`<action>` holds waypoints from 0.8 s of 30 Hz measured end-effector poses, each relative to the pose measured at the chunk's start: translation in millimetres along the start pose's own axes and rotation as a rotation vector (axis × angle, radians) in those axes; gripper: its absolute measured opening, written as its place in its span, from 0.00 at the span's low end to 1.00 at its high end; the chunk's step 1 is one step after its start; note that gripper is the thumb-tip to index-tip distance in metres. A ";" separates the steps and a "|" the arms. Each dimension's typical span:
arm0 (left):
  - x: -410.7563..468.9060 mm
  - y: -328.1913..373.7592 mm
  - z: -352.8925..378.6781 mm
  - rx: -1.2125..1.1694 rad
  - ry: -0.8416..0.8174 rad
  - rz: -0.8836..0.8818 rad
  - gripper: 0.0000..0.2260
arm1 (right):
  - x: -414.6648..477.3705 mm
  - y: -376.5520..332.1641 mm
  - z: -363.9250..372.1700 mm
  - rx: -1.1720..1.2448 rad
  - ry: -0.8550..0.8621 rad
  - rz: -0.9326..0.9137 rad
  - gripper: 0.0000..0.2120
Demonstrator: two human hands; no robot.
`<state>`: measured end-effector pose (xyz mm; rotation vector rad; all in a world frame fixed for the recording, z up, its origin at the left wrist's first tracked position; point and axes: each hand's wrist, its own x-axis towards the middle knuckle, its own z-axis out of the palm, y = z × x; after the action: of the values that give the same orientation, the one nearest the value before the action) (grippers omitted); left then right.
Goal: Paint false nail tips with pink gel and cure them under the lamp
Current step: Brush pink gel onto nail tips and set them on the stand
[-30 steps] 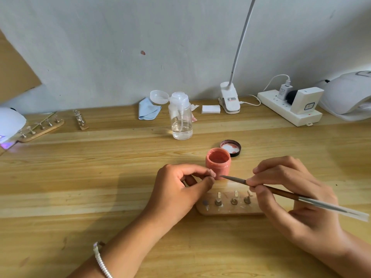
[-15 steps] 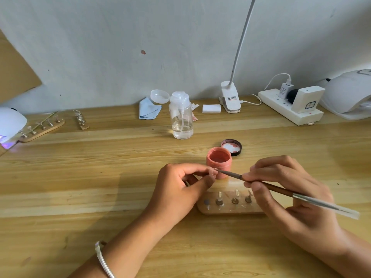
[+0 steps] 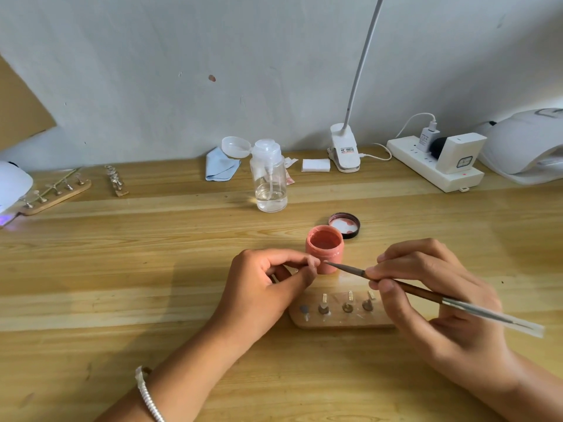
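An open pot of pink gel (image 3: 324,248) stands mid-table, its black lid (image 3: 345,224) lying behind it. My left hand (image 3: 268,287) pinches a small nail tip on its stand between thumb and forefinger, just left of the pot; the tip itself is mostly hidden. My right hand (image 3: 426,293) grips a thin brush (image 3: 405,289), whose bristles point at my left fingertips. Below the hands lies a wooden holder (image 3: 338,318) with three upright nail stands and an empty slot at its left end. A lit curing lamp (image 3: 12,190) sits at the far left edge.
A clear pump bottle (image 3: 269,178) stands behind the pot, with a blue cloth (image 3: 221,164) and white pads (image 3: 316,165) near it. Another wooden holder (image 3: 56,190) and a small rack (image 3: 115,181) lie left. A clip lamp (image 3: 345,150), power strip (image 3: 432,166) and second white lamp (image 3: 524,144) line the back right.
The brush tip has moved left from beside the pot to my left fingertips. My left hand stays in place holding the tip.
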<state>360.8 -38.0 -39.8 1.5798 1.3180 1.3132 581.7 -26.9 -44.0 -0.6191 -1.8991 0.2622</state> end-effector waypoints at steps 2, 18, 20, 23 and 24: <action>0.3 0.7 0.0 0.001 0.003 0.003 0.12 | -0.5 0.8 1.3 -0.010 -0.004 -0.007 0.07; 0.3 0.8 0.4 0.006 -0.007 0.019 0.16 | 1.5 1.7 6.2 -0.034 -0.063 -0.028 0.08; 0.5 0.8 0.8 0.007 -0.014 0.027 0.15 | 2.3 1.3 5.3 -0.033 -0.064 -0.033 0.07; 1.0 -0.2 2.9 -0.002 -0.002 0.023 0.12 | 2.6 1.1 3.7 -0.023 -0.062 -0.024 0.07; 1.3 -0.7 3.6 -0.010 0.007 0.010 0.10 | 2.1 1.2 3.2 -0.010 -0.060 -0.018 0.07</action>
<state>364.1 -36.2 -41.1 1.5777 1.3074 1.3303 578.5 -24.4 -44.1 -0.6069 -1.9637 0.2622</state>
